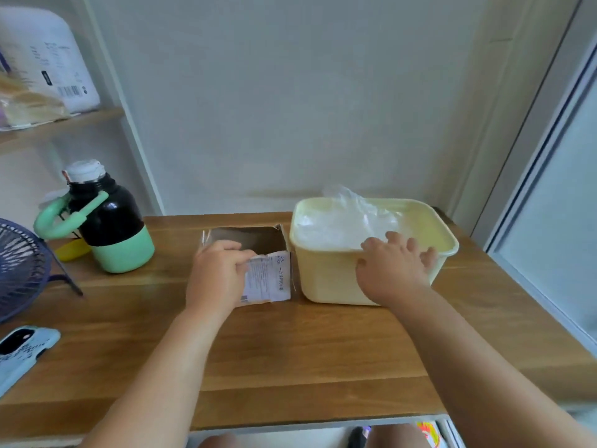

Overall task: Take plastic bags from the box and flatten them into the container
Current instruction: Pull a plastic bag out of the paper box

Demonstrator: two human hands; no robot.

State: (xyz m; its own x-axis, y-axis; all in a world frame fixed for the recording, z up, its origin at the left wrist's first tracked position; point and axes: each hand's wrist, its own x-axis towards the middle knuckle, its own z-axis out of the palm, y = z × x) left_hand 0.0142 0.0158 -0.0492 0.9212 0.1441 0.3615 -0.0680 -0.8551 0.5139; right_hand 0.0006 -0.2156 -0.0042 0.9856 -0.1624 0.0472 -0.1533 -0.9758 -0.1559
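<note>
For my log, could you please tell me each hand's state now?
Left hand: gripping the cardboard box at its front edge.
Right hand: open, fingers over the yellow container rim.

Narrow gap parts box (268, 279) and container (326, 276); bottle (109, 227) and fan (19, 270) stand leftward.

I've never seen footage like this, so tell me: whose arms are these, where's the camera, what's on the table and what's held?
No machine here: one camera worn on a person's head looks down at their two bare hands. The left hand grips the near wall of an open cardboard box. The right hand rests, fingers spread, on the near rim of a pale yellow container holding clear plastic bags. Both stand side by side on a wooden table. Further left are a black-and-green bottle, a fan and a phone.
</note>
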